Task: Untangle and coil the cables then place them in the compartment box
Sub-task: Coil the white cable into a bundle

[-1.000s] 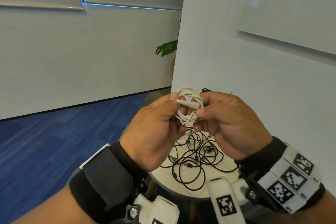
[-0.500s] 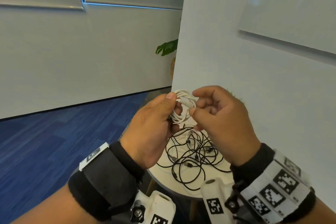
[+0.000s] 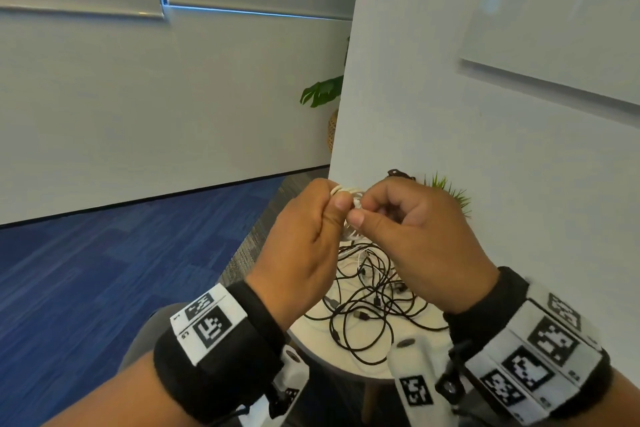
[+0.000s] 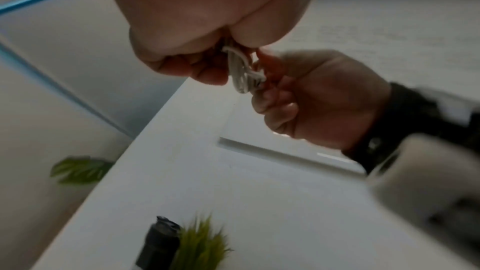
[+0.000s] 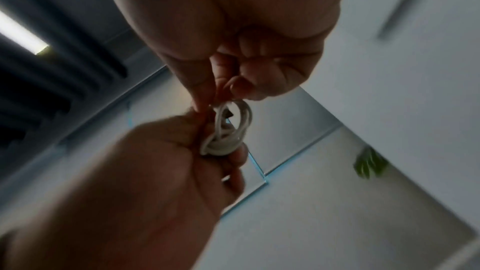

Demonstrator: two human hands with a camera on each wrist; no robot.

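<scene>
A small coil of white cable (image 3: 350,194) (image 4: 242,73) (image 5: 228,132) is held up between both hands above a round white table (image 3: 313,334). My left hand (image 3: 304,246) grips the coil's left side, thumb pressed on top. My right hand (image 3: 412,239) pinches the coil's right side with thumb and curled fingers. In the right wrist view a strand runs across the coil's loops. A tangle of black cables (image 3: 370,305) lies on the table below the hands, with a bit of white cable (image 3: 356,253) at its far side. No compartment box shows in any view.
A white wall (image 3: 485,149) stands right behind the table. A small green grass plant (image 3: 446,191) (image 4: 200,241) and a dark object (image 4: 158,243) sit at the table's far edge. Blue carpet (image 3: 104,270) lies to the left. A leafy plant (image 3: 322,92) stands beyond the wall corner.
Both hands have closed in on the white coil, which is now mostly covered by fingers. The plug end seen lying across the coil a second ago is no longer visible.
</scene>
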